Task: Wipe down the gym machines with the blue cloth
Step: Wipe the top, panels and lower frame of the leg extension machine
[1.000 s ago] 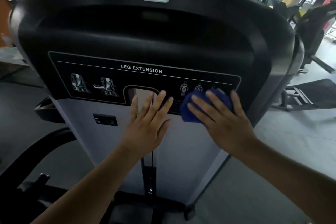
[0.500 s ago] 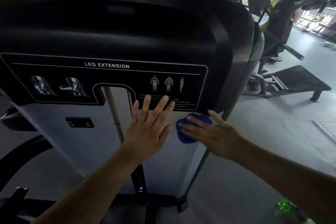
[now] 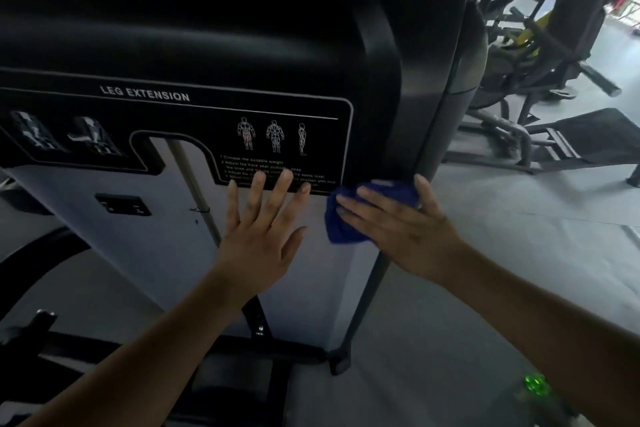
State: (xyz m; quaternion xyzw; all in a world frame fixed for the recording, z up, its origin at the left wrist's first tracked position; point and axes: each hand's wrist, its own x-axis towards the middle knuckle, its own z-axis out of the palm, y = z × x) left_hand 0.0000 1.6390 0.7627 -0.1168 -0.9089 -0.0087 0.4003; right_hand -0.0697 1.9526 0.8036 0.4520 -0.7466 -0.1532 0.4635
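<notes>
Crumpled blue cloth (image 3: 341, 227) lies under my flat-fingered right hand (image 3: 403, 230) for wiping pressure on the pale-grey machine panel (image 3: 138, 246); my open left hand (image 3: 258, 239) braces.

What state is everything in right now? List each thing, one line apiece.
leg extension machine, upright.
blue cloth, bunched, pressed against the machine's side edge.
right hand, fingers straight, pressing the blue cloth.
left hand, flat, fingers spread on the grey panel and instruction label.
instruction label, lower edge partly covered by the left hand.
</notes>
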